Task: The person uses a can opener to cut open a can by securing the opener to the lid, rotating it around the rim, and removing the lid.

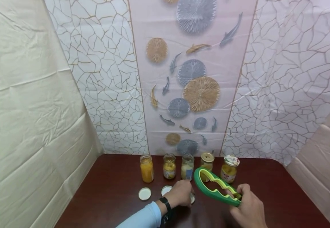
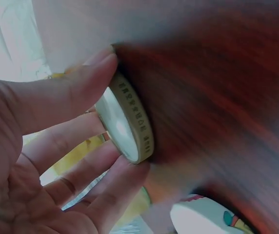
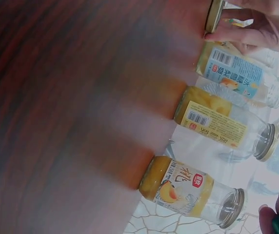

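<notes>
Fingers of the right hand (image 1: 250, 207) curl round one end of a green jar opener (image 1: 214, 194), and its big loop sticks out to the left of them. The left hand (image 1: 182, 193) has its thumb and fingers only as far apart as a gold-edged jar lid (image 2: 138, 122), which they pinch by the rim, tipped up. It is hard to see if it touches the dark red surface (image 1: 119, 190). Left of these fingers lie a white lid (image 1: 145, 193) and a second lid (image 1: 166, 189). Past the left fingers stand an open orange jar (image 1: 146, 170), an open yellow fruit jar (image 1: 169, 169) and an open pale jar (image 1: 186, 172). Past the opener stand a gold-lidded jar (image 1: 206, 164) and a white-topped jar (image 1: 228, 172).
</notes>
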`<action>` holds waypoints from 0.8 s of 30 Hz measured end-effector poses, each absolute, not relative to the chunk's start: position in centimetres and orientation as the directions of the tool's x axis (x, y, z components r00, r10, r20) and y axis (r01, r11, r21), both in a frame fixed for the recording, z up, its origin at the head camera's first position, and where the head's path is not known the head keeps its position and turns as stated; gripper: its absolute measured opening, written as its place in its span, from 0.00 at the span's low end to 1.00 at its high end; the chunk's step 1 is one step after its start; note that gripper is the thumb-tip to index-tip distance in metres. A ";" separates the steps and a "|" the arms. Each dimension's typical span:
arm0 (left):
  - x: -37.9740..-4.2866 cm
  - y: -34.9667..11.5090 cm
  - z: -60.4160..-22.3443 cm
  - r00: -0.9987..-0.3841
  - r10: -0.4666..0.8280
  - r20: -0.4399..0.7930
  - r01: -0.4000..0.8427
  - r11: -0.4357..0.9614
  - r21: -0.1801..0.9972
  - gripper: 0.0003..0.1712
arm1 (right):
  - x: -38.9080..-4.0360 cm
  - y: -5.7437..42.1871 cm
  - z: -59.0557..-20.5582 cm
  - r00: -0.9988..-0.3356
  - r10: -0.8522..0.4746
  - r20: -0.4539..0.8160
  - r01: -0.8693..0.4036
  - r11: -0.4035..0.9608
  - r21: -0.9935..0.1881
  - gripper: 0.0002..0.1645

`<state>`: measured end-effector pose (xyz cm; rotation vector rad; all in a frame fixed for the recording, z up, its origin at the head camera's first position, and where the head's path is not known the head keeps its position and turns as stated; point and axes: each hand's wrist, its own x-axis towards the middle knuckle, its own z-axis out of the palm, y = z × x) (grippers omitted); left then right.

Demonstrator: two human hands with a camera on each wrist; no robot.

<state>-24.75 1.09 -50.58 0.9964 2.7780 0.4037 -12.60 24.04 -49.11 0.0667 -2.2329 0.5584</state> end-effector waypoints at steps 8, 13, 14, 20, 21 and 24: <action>-25.9 1.1 -50.9 -0.802 0.596 -0.037 0.566 0.778 0.273 0.23 | -12.7 25.0 -49.5 -0.578 0.014 0.816 -0.354 0.896 -0.266 0.32; -26.1 1.3 -50.9 -0.817 0.576 -0.027 0.559 0.802 0.210 0.19 | -12.7 25.1 -50.1 -0.531 0.019 0.847 -0.388 0.883 -0.263 0.31; -26.0 1.3 -50.9 -0.821 0.570 -0.028 0.552 0.806 0.213 0.19 | -12.7 25.1 -50.1 -0.530 0.025 0.848 -0.387 0.883 -0.268 0.31; -25.8 1.2 -50.7 -0.836 0.549 -0.019 0.533 0.820 0.209 0.21 | -12.4 24.9 -50.4 -0.548 0.055 0.835 -0.371 0.878 -0.301 0.32; -25.8 1.2 -50.7 -0.836 0.548 -0.018 0.534 0.821 0.203 0.21 | -12.3 24.9 -50.4 -0.556 0.062 0.829 -0.364 0.878 -0.310 0.33; -25.7 1.3 -50.8 -0.841 0.541 -0.010 0.529 0.826 0.194 0.23 | -12.2 24.9 -50.5 -0.579 0.079 0.811 -0.343 0.879 -0.330 0.34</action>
